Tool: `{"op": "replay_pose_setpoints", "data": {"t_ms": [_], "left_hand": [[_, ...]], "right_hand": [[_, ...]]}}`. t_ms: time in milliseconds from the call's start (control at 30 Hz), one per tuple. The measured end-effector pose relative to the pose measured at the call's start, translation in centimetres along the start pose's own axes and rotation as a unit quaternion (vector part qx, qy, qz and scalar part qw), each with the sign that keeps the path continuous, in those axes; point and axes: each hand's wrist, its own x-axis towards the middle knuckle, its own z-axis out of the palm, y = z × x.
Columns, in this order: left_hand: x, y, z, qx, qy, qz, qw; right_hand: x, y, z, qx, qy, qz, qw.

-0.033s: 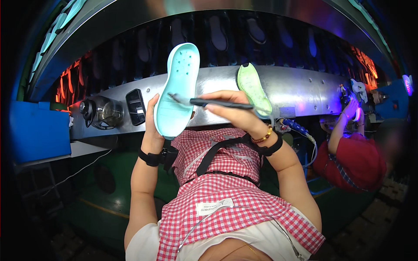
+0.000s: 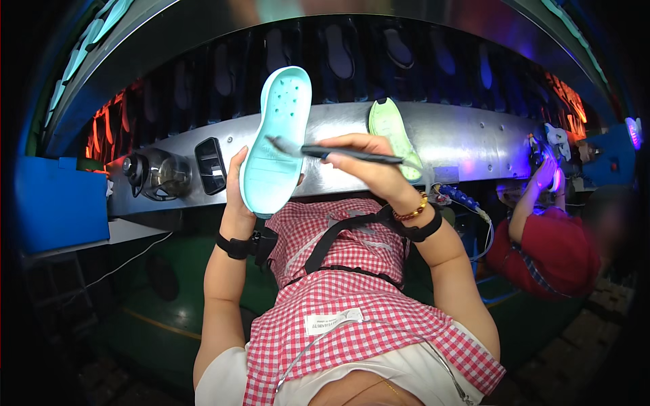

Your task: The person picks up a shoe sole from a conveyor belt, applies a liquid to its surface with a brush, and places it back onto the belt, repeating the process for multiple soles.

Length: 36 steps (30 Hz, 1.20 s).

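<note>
A light turquoise shoe sole (image 2: 271,172) is held upright on its end, its inner face towards me, with small dark marks in its upper part. My left hand (image 2: 235,186) grips its lower left edge, the thumb along the side and the other fingers hidden behind it. In my right hand (image 2: 371,169) is a black-handled brush (image 2: 352,155), held much like a pen. Its blurred tip lies over the middle of the sole's inner face. A thin pale tube seems to run from the handle's back end.
On the metal bench (image 2: 467,145) lies a green sole (image 2: 394,135), right of my right hand. A black divided tray (image 2: 210,166) and a clear jug with a dark lid (image 2: 162,176) stand at left. Behind is a dark rack (image 2: 420,64) with soles. A person (image 2: 548,243) works at far right.
The brush and my right hand have shifted slightly; the brush tip is a little higher and further right on the sole. The left hand and sole stay almost in place.
</note>
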Motion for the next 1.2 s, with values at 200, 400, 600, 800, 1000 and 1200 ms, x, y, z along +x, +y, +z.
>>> {"op": "replay_pose_setpoints", "data": {"t_ms": [200,400,600,800,1000,1200], "left_hand": [[-0.5,-0.8,0.6,-0.031,-0.032,-0.037,0.998],[-0.8,-1.1,1.9,-0.069,-0.031,-0.044,0.996],[-0.3,-1.6,1.3,-0.041,-0.021,-0.033,0.998],[-0.1,0.0,-0.8,-0.016,0.031,0.037,0.999],[-3.1,7.3,7.6,0.167,-0.076,0.151,0.971],[3.9,20.6,14.4,0.114,-0.08,0.327,0.935]], "right_hand": [[2.4,-1.1,-2.7,-0.003,0.071,-0.035,0.997],[4.0,-1.3,-3.7,-0.028,0.101,-0.039,0.994],[3.7,-0.2,-1.1,-0.251,0.088,-0.156,0.951],[-0.4,-0.5,0.7,-0.219,-0.143,-0.057,0.964],[-3.0,-4.1,-3.6,0.193,0.003,-0.102,0.976],[-3.4,-1.9,-5.1,0.253,0.044,-0.04,0.966]]}}
